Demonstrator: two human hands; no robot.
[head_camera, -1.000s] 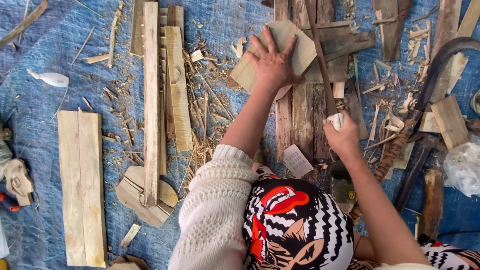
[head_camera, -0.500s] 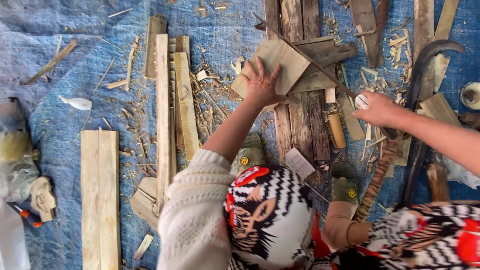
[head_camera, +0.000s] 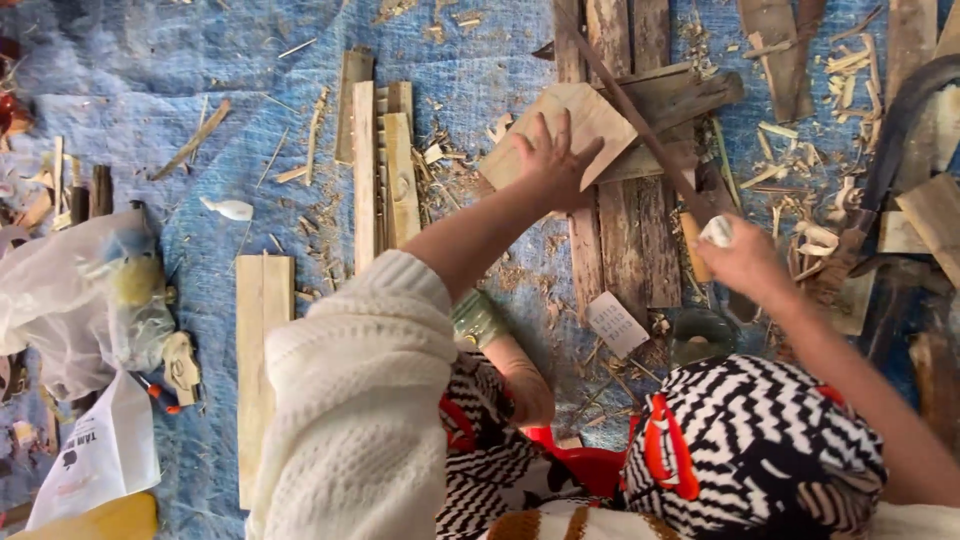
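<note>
**Desk:** Head view, looking straight down. What do we have?

**Photographer:** A person seated on a blue tarp (head_camera: 200, 90) strewn with shavings. The left hand (head_camera: 552, 160) lies flat, fingers spread, pressing a pale wood block (head_camera: 590, 115) onto a row of dark planks (head_camera: 625, 250). The right hand (head_camera: 740, 258) is clenched around the white-wrapped handle of a long thin blade (head_camera: 640, 125), which slants up across the block's right edge.

**Desk:** Where could it go wrong?

**Photographer:** The blade passes just beside the left fingers (head_camera: 565, 135). If it skids off the grain or the block shifts under the palm, I'd judge those fingers are in its path. The block sits tilted on uneven planks, so it may rock under pressure.

**Desk:** Anything else?

**Photographer:** A loose offcut or shaving under the block could let it slide. Knees and a patterned garment (head_camera: 760, 440) lie close below the right hand; a stroke pulled toward the body could overrun. Cut slats (head_camera: 385, 170) lie well to the left, out of the way; a white plastic bag (head_camera: 70, 300) sits at the far left.

**Desk:** Is the blade's edge visible?

**Photographer:** Cannot tell which side is sharp.
</note>
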